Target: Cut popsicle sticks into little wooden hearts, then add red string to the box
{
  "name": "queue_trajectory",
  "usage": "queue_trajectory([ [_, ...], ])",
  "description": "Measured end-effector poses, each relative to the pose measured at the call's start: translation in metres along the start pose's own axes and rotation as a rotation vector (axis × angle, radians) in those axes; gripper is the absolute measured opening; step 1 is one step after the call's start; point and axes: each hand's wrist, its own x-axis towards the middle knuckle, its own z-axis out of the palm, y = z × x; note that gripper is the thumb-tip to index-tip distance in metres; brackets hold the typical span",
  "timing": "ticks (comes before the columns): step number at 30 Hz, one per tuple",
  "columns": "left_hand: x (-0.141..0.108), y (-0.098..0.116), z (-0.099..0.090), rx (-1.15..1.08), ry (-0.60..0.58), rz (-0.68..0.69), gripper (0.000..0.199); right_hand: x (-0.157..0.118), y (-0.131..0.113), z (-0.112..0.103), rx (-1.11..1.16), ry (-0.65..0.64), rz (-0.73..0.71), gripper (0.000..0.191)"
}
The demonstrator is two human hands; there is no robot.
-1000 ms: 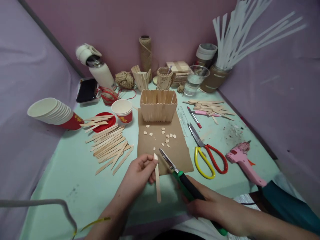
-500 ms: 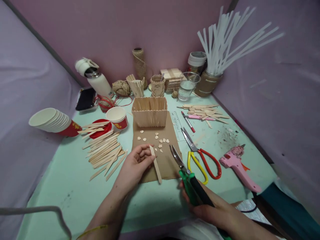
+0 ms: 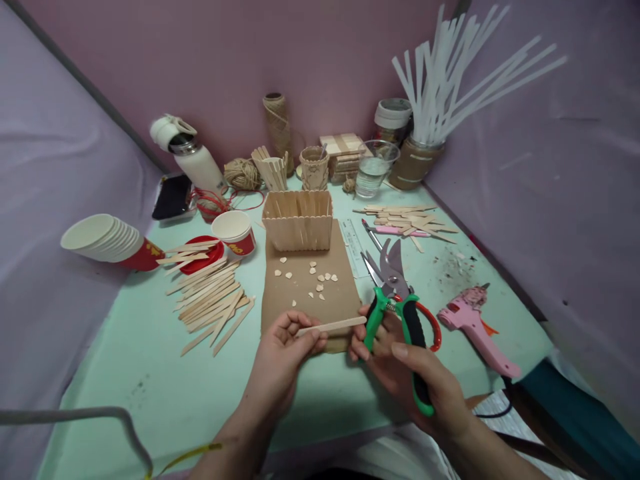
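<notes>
My left hand (image 3: 295, 343) pinches one end of a wooden popsicle stick (image 3: 337, 325), which lies almost level across to the right. Its far end reaches the fingers of my right hand (image 3: 395, 360); whether they touch it I cannot tell. Green and black pruning shears (image 3: 393, 300) rest in my right hand, handles spread and blades pointing up and away. Beneath and beyond my hands lies a piece of brown cardboard (image 3: 310, 270), scattered with several small wooden chips (image 3: 321, 279). A box made of popsicle sticks (image 3: 298, 230) stands at the cardboard's far end.
Loose popsicle sticks (image 3: 213, 300) lie in a pile on the left, near stacked paper cups (image 3: 110, 243). Red-handled scissors (image 3: 435, 327) lie partly hidden behind the shears. A pink glue gun (image 3: 475, 327) rests at right. A clear cup of water (image 3: 373, 173) stands farther back.
The stick has turned from pointing toward me to nearly level. My right hand has come up and leftward, the shears now upright with handles spread wider.
</notes>
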Motion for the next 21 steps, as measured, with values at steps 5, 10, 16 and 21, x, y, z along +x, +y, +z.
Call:
queue_trajectory([
  [5, -0.005, 0.003, -0.004, 0.318, -0.112, 0.037, 0.028, 0.005, -0.003, 0.007, 0.025, -0.069, -0.004, 0.040],
  [10, -0.008, 0.011, 0.004, 0.426, -0.309, 0.032, 0.026, 0.009, -0.004, 0.009, -0.060, -0.175, 0.035, 0.037],
  [16, 0.002, 0.011, 0.012, 0.420, -0.247, 0.008, 0.026, 0.002, -0.017, -0.009, -0.501, -0.215, 0.051, 0.022],
  [21, 0.006, 0.015, 0.010, 0.325, -0.254, 0.051, 0.032, -0.011, -0.033, -0.012, -0.902, -0.213, 0.157, 0.039],
])
